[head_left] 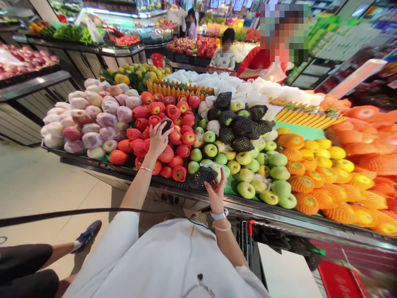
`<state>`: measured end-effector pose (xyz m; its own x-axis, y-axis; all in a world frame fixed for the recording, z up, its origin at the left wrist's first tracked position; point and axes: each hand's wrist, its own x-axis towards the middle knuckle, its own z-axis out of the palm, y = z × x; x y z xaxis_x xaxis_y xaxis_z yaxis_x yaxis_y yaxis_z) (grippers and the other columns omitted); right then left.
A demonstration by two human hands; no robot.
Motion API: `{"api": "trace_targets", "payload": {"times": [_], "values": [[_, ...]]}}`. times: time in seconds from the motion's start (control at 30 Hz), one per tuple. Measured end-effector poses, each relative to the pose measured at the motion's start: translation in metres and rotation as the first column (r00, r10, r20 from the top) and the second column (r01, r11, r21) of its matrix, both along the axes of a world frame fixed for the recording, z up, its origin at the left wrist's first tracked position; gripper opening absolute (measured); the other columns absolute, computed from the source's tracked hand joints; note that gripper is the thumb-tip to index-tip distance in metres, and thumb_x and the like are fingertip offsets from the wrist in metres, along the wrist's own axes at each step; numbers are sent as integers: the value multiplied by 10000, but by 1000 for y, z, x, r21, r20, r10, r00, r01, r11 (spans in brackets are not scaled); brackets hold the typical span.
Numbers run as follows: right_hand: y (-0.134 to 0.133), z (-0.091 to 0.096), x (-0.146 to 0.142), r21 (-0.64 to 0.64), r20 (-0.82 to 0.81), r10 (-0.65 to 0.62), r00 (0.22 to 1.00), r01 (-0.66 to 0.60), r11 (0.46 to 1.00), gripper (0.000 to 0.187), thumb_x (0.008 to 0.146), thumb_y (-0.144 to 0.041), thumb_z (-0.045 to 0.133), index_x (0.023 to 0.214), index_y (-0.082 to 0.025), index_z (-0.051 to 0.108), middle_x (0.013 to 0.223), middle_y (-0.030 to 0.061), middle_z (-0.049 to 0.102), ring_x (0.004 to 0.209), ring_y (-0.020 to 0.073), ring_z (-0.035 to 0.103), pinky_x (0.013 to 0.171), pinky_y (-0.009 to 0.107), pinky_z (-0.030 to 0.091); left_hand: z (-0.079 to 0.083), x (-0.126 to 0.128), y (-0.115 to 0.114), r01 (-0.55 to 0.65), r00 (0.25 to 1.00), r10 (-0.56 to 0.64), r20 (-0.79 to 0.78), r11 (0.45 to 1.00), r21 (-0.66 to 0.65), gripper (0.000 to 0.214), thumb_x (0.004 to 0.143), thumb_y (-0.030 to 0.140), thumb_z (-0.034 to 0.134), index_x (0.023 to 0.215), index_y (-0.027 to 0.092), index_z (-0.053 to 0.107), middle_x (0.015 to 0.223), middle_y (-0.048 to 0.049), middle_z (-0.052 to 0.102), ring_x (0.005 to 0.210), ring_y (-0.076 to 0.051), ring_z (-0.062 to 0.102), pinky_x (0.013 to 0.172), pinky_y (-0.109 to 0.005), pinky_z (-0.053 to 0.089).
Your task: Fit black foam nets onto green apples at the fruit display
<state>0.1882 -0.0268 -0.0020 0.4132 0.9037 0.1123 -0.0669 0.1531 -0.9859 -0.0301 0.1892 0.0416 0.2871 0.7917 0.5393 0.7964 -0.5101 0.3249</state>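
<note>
My left hand is over the red apples, its fingers curled round a small piece wrapped in black foam net; the fruit inside is mostly hidden. My right hand is at the front edge of the display, thumb and forefinger spread apart. Its thumb is against a loose-looking black foam net, but no firm grip on it shows. Green apples lie just right of this hand. Behind them sits a heap of fruit in black nets.
Wrapped pale pink fruit is piled at the left, orange-netted fruit at the right. A shopping cart stands close below on the right. Across the display is a person in red. Another person's shoe is at left.
</note>
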Motion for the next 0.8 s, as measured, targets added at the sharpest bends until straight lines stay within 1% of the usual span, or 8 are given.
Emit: {"api": "trace_targets", "payload": {"times": [0.13,0.23,0.37,0.4,0.47,0.6,0.67,0.8], "values": [[1,-7,-3,-51,-50,10,999,-13,999,904,677,-310,706,1431,-264,210,1068,49,553,880,163,559,882,351,461,-9,-7,-19,-40,999,41,18,999,-13,336,866,177,455,1175,198,586,1236,-87,580,1222,-259,435,1134,-546,31],[2,-13,-5,-58,-48,4,999,-6,998,868,685,-306,700,1419,-258,239,993,36,544,865,172,556,882,366,457,-8,-5,-43,-66,985,64,158,998,9,335,872,193,450,1188,168,558,1247,-112,559,1203,-252,442,1109,-495,190],[2,-13,-9,-47,-21,12,1000,-13,999,825,700,-318,694,1402,-239,268,931,26,534,873,187,551,899,398,449,-8,13,-99,140,924,-68,376,976,-169,196,886,254,444,918,185,624,926,-76,634,966,-228,548,964,-421,386],[1,-11,-11,-36,-31,27,999,-28,999,819,702,-311,694,1400,-241,271,920,17,529,874,183,549,901,394,448,-10,19,-113,215,887,-78,456,942,-257,188,882,283,462,909,185,620,919,-72,626,934,-220,556,934,-400,411],[-1,-7,-15,2,-64,77,995,-77,997,802,706,-285,692,1393,-257,280,935,9,525,894,173,549,908,372,446,-14,30,-139,420,774,-72,629,802,-425,220,863,314,509,1024,191,593,1006,-74,617,931,-205,570,886,-358,450],[-6,-5,-23,56,-153,211,966,-204,977,763,702,-244,693,1363,-306,317,1092,34,532,956,174,570,885,336,479,-25,40,-167,567,719,-128,683,676,-470,245,845,283,532,1062,180,583,939,-55,656,843,-188,624,732,-296,513],[-9,-10,-25,41,-191,229,955,-225,973,760,687,-242,701,1349,-307,334,1149,54,535,957,184,589,855,343,506,-28,39,-170,555,733,-131,668,683,-475,157,820,247,558,941,162,609,840,-36,654,780,-179,624,694,-283,510],[-11,-25,-20,-76,-287,144,947,-172,982,712,660,-239,715,1301,-298,408,1103,44,593,848,155,618,773,320,541,-28,28,-166,359,834,-94,544,841,-405,147,756,107,557,874,175,609,850,-32,643,794,-177,599,780,-313,487]]}}
